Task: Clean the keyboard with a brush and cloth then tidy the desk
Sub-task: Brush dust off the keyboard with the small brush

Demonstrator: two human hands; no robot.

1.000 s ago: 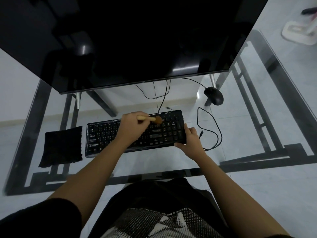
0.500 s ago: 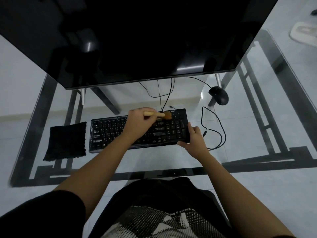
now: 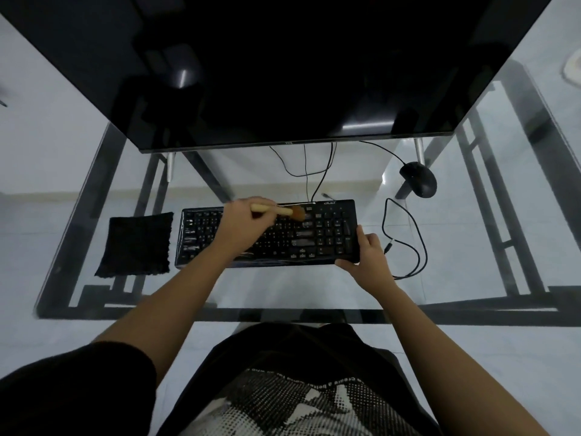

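Left fingers (image 3: 239,212) grip the brush (image 3: 276,211) over the keyboard (image 3: 330,228); right fingers (image 3: 361,237) clasp its corner.

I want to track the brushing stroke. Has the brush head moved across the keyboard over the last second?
Yes. The brush head has shifted from mid-keyboard to the keyboard far edge, below the Acer logo.

left hand (image 3: 243,223) brushing keyboard (image 3: 327,237) with brush (image 3: 283,211), right hand (image 3: 369,258) gripping its corner

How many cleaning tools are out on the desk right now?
2. The brush is in the left hand over the keyboard; the cloth lies flat left of it. None seem hidden.
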